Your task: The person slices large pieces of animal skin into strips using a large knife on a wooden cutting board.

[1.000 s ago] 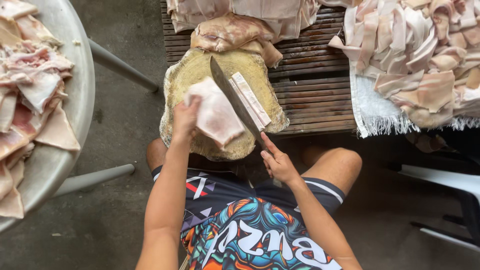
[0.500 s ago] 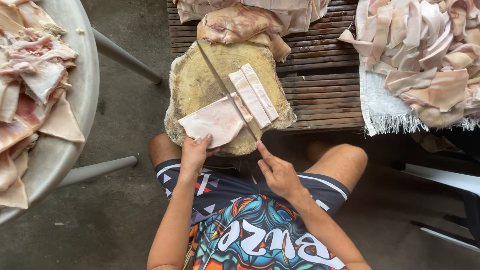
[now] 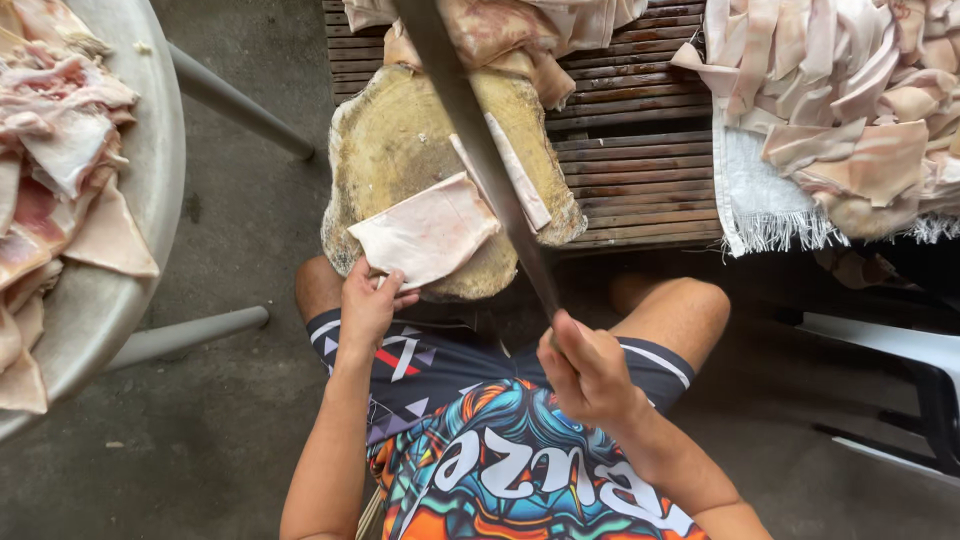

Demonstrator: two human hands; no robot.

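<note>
A slatted wooden bench [image 3: 640,150] over a grey concrete floor [image 3: 240,200] carries a worn round chopping block [image 3: 400,150] at its near edge. A metal basin [image 3: 150,200] of meat stands to the left, and bare floor lies between them. The left hand [image 3: 368,300] pinches the near edge of a pale pork skin slab [image 3: 425,235] on the block. The right hand [image 3: 585,372] is closed around a long knife [image 3: 480,150], which is raised and angled across the block.
</note>
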